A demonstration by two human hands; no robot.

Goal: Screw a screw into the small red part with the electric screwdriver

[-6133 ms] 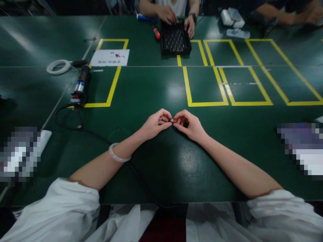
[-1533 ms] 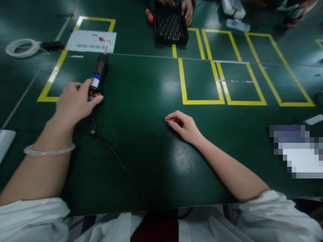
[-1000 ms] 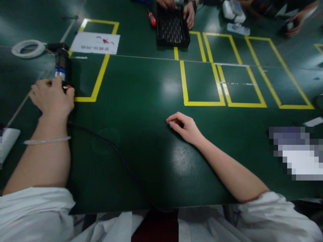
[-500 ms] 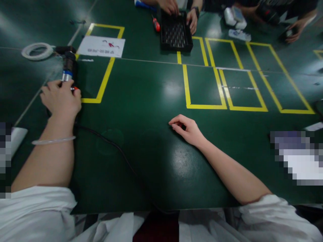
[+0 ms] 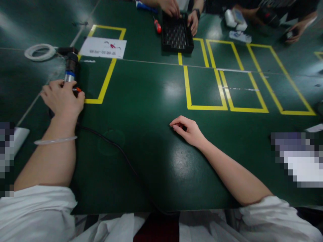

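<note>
My left hand (image 5: 63,101) is wrapped over a corded power tool (image 5: 71,67) lying at the left of the green table. The tool has a black end, a blue ring, a silver band and a bit of orange by my thumb; its handle is mostly hidden under my palm. A black cord (image 5: 117,145) runs from there toward the table's near edge. My right hand (image 5: 188,130) rests on the tabletop near the middle, fingers curled and thumb against the index fingertip, with nothing visible in them.
Yellow tape outlines (image 5: 207,108) mark the table. Beyond the tool lie a white printed sheet (image 5: 103,47) and a tape-like white ring (image 5: 40,52). Across the table, a co-worker's hands reach into a black tray (image 5: 177,35) beside a red screwdriver (image 5: 157,26). Another person's hand (image 5: 295,31) is at far right.
The view has shifted slightly, so everything sits a little further right and lower. My left thumb looks slightly further out from the tool; my right hand stays in place.
</note>
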